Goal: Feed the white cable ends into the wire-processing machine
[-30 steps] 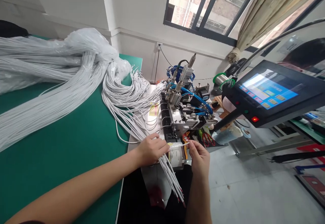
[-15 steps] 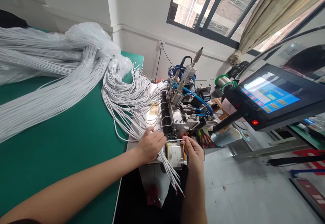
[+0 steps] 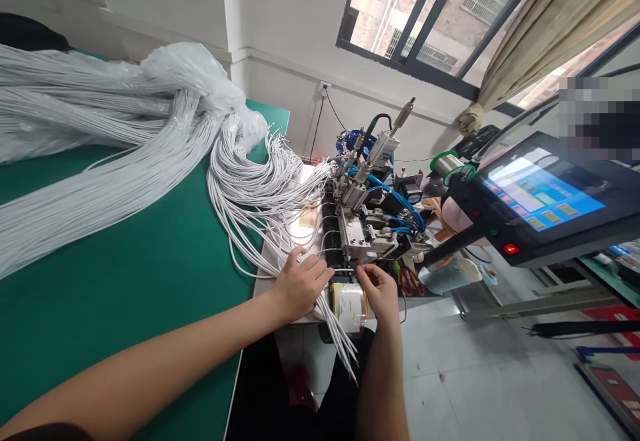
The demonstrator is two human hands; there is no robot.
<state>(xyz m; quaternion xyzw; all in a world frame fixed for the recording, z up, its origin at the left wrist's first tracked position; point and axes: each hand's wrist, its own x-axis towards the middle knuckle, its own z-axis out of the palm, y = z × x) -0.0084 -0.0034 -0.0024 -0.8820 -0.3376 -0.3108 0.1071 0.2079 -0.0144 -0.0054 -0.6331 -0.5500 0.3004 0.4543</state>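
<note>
My left hand (image 3: 300, 284) is closed around a bundle of thin white wires (image 3: 336, 334) whose ends fan out below it, over the table's edge. My right hand (image 3: 379, 291) pinches a single white wire at the front of a small metal machine (image 3: 367, 231) with blue hoses, beside a white labelled block (image 3: 349, 304). Both hands sit close together at the machine's near end.
A large heap of white wires (image 3: 100, 154), partly in clear plastic, lies across the green table (image 3: 125, 294). A touchscreen panel (image 3: 543, 194) on a dark arm stands at the right. Red-handled scissors (image 3: 410, 280) lie by the machine. Grey floor lies below right.
My right hand has moved up and left with the single wire, from out in front of the labelled block to the machine's front. The left hand has barely shifted on the bundle.
</note>
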